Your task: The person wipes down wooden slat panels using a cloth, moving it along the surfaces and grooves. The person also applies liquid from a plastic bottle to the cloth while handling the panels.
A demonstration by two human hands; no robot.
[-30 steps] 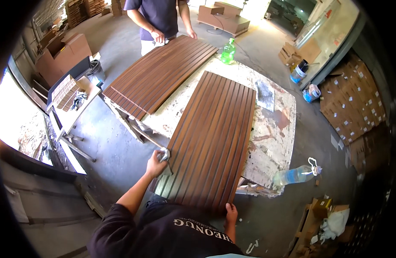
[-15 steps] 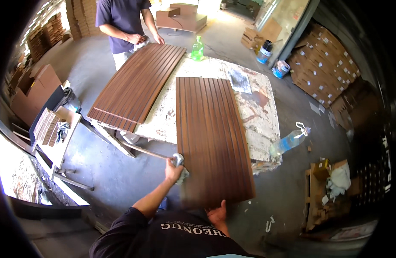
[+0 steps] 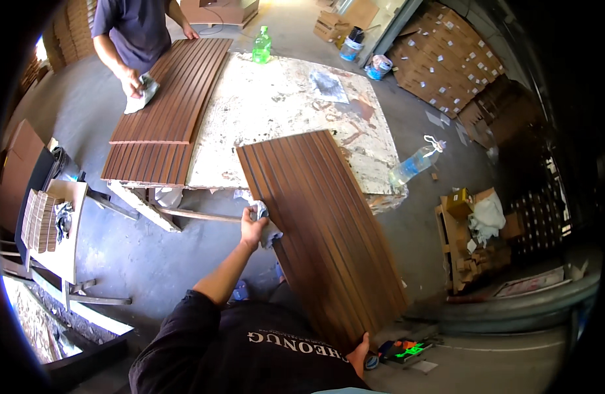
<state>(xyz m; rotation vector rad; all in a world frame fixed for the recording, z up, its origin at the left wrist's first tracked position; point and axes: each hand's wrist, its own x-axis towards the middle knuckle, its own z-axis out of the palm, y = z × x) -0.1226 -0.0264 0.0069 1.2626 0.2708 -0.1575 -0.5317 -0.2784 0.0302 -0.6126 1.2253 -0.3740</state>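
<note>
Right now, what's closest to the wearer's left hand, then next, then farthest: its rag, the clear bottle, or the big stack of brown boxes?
In the head view, from the left hand, nearest first:
1. Rag: held in that hand.
2. Clear bottle: to the right, at a corner of the table.
3. Stack of brown boxes: upper right, beyond the table.

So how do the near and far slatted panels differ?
The near panel juts past the edge of the table; the far panel lies on it.
The near panel's lower end slants rightward, the far panel's leftward.
The left hand holds a cloth at the near panel's edge and the right hand grips its lower end; a co-worker's hand holds another cloth on the far panel.
Both are brown with dark lengthwise grooves.
</note>
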